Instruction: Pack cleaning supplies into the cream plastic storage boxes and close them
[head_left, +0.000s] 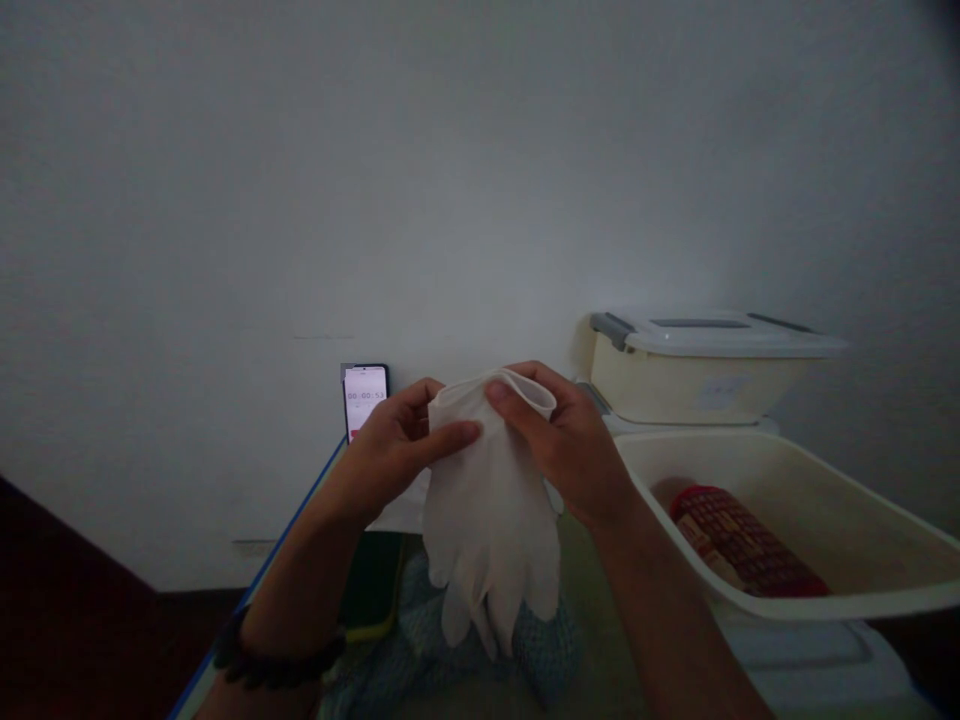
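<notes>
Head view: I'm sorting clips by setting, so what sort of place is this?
Probably a room in a home, though a small workroom is possible: a table by a plain wall, a lidded storage box behind an open bin, and an upright phone.

Left forearm (300,570) and right forearm (664,610) reaching forward, converging toward hands. Left hand (386,445) and right hand (577,445) bare, raised side by side, slightly apart, each in pinch grip. Left thumb (455,436) extended inward, nearly level. Right thumb (510,402) angled up and inward, tip higher than left one. Other fingers bent, partly hidden behind grip. Backs of both wrists partly visible.
</notes>
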